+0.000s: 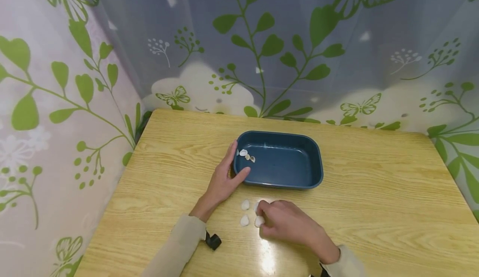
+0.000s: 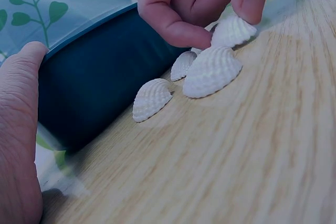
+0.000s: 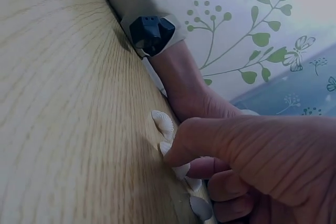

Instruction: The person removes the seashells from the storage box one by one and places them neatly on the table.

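Your right hand (image 1: 286,223) is bent over a small group of white shells lying on the table (image 1: 374,194), just in front of the blue tray (image 1: 314,160). In the left wrist view your thumb and first finger close in a narrow grip on one shell (image 2: 233,29), pinching it by its two edges; it looks tilted, with one edge near the wood. Three more shells (image 2: 210,72) lie close beside it, and one of them appears to touch the pinched one.

Your left hand (image 1: 224,177) rests flat against the left wall of the tray, fingers straight, thumb along the near corner; it holds nothing. A few shells (image 1: 247,155) are already lying inside the tray, at its left end.

I judge these shells to be very light, stiff and thin, with a ribbed outside that gives your fingers some friction, but the domed side is smooth enough to slip. They can chip if you squeeze hard. Take each one across the rim, edge against edge, with gentle pressure, not on the top of the dome. From the right wrist view I cannot tell whether the pinched shell is lifted off the table.
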Demonstrator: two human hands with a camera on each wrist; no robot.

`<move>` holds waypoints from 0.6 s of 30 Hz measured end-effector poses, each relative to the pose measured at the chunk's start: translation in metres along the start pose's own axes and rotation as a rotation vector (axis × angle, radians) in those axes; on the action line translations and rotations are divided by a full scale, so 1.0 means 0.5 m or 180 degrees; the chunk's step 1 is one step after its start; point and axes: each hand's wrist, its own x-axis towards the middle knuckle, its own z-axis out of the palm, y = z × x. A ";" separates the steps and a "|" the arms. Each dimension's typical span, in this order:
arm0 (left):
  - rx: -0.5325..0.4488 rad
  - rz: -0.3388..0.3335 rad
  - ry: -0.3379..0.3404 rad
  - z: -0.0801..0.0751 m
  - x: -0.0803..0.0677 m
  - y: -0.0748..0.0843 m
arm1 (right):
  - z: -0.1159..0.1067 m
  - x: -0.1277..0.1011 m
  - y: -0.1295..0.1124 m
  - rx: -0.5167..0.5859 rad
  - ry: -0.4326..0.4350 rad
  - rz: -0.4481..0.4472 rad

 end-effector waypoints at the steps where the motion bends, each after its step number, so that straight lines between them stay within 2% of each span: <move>1: 0.0000 0.0000 0.0001 0.000 0.000 0.000 | 0.001 0.001 -0.001 -0.0034 -0.0004 0.0002; 6: -0.0013 -0.0034 -0.0019 -0.001 -0.002 0.003 | -0.001 0.002 -0.002 -0.0179 0.0016 -0.0035; 11: 0.0001 -0.0072 -0.0026 -0.002 -0.003 0.005 | -0.011 0.000 -0.002 -0.0141 0.0010 -0.0062; 18: 0.0020 -0.0028 -0.0037 -0.002 -0.002 0.001 | -0.050 -0.009 0.011 0.0043 0.0323 -0.0196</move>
